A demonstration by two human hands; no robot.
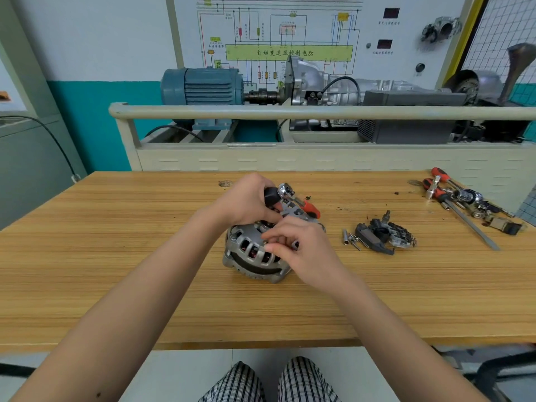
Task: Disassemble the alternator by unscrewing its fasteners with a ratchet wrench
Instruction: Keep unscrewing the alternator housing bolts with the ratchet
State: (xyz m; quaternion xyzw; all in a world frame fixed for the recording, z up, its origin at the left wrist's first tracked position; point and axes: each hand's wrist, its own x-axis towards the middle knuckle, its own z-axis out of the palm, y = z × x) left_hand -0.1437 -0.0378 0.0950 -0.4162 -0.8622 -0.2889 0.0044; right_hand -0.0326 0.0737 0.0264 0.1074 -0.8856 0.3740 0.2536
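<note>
head view: the alternator (255,253) is sat mid-desk, a bit toward the far side. the left hand (246,203) grip is wrapped round the black end of the ratchet wrench (285,191) at the far top of the housing, and the right hand (301,248) grip is pinched on something small at the near rim, can't be told what. the socket could probably be slipped off if the housing isn't steadied. removed parts (383,235) and spare tools (464,201) are scattered right on the wooden desk (116,256); a training rig is seen behind.

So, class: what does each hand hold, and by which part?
Left hand grips the ratchet wrench near its head. Right hand pinches something small on the alternator; unclear what.
</note>
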